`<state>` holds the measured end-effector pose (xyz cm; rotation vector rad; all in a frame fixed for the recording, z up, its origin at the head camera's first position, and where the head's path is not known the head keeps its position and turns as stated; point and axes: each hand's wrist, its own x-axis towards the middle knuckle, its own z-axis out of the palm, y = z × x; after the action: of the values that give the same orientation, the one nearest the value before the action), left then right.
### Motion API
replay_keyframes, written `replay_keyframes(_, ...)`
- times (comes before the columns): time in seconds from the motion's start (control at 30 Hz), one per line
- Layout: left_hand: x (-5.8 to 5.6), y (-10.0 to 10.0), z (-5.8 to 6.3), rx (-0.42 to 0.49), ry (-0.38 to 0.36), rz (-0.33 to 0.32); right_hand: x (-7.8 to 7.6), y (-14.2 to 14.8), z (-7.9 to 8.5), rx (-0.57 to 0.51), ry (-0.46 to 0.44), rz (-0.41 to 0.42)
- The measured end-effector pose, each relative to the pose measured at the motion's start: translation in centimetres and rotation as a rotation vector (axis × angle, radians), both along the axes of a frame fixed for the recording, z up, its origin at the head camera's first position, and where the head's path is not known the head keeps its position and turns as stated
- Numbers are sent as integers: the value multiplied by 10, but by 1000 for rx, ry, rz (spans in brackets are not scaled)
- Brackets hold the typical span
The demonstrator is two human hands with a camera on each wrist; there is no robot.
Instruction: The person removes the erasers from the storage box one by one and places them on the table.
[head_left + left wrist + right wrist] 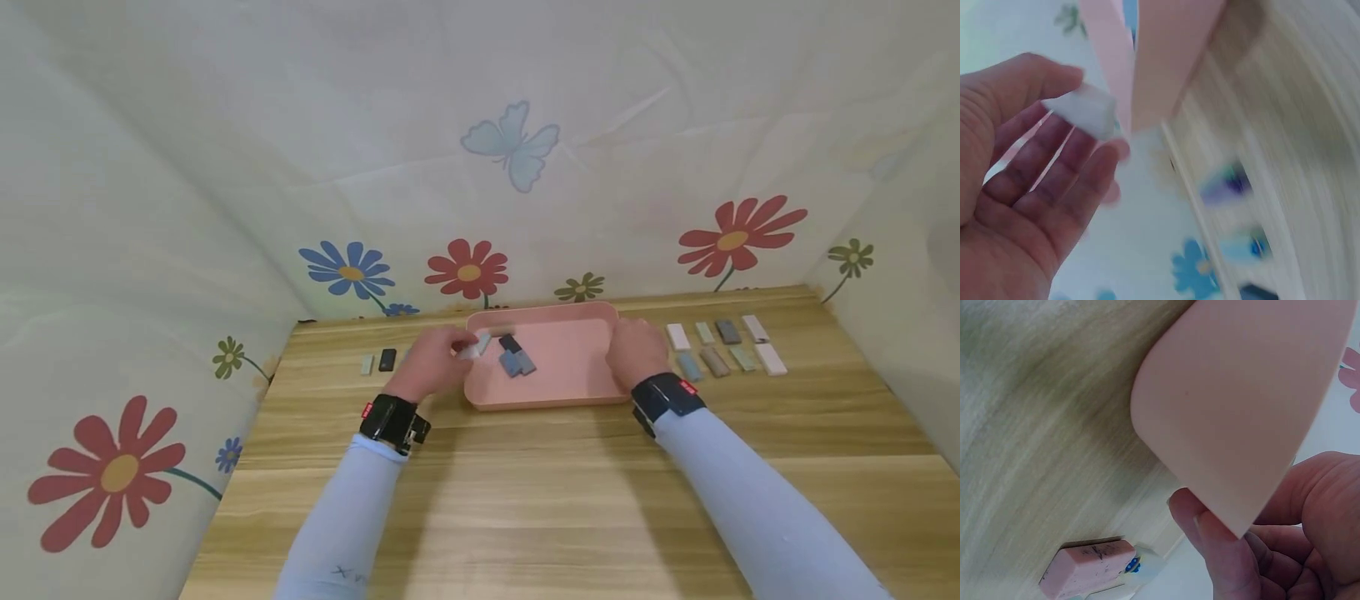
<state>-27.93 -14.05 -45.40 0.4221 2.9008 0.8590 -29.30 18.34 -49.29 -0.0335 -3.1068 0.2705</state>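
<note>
A pink tray (573,354) lies near the back of the wooden table. Over its left end, my left hand (435,362) pinches a small whitish eraser (1088,112) between thumb and fingers, outside the tray wall in the left wrist view. Inside the tray, left of its middle, several eraser-like blocks lie in a loose cluster: a black block (510,343), a blue-grey block (511,363) and others, with a pale block (483,342) near the hand. My right hand (637,354) grips the tray's right end, its thumb and fingers on either side of the wall (1229,425).
Right of the tray, small blocks stand in two rows, among them a white block (678,337), a dark grey block (727,332) and a brown block (714,362). Left of it lie a green block (367,364) and a black block (387,360). A flowered cloth wall (517,225) rises behind.
</note>
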Motion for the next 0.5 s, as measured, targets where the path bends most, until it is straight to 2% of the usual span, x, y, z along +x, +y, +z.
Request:
replay_keyframes(0.1,-6,-27,1,90,83,73,0,1,-1,8,2,-2)
replay_keyframes(0.2,-12,-56,0,178,200,157,0,2,-2,14,5,0)
replay_keyframes(0.33,-15,-89,-4,245,316,311,-1,2,-3,11,9,12)
replay_keyframes(0.5,-16,-121,-15,267,353,492,-1,1,-1,8,8,13)
